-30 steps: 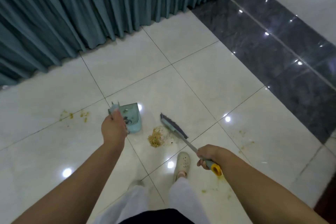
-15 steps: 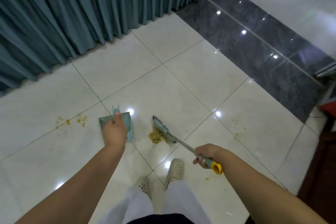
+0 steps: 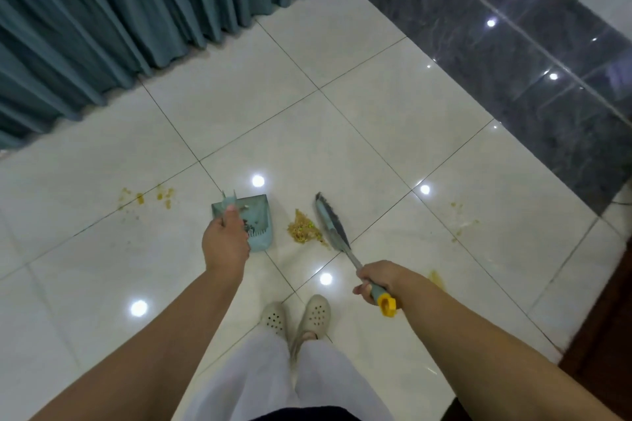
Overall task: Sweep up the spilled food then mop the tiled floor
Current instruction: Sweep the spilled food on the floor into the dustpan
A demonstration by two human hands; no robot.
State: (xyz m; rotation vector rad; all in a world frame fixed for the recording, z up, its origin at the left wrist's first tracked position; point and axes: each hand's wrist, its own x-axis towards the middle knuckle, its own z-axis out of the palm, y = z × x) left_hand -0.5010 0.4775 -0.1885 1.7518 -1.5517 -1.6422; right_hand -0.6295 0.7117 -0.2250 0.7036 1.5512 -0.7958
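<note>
left hand (image 3: 224, 243) gripping dustpan (image 3: 258, 225) handle, right hand (image 3: 378, 280) wrapped round broom (image 3: 333, 229) handle, food pile (image 3: 302, 227) sitting right between them

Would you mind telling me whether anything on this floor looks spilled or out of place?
Yes: a food pile lies between dustpan and broom, with yellowish scatter at left, right, and a smear beside the right arm.
</note>
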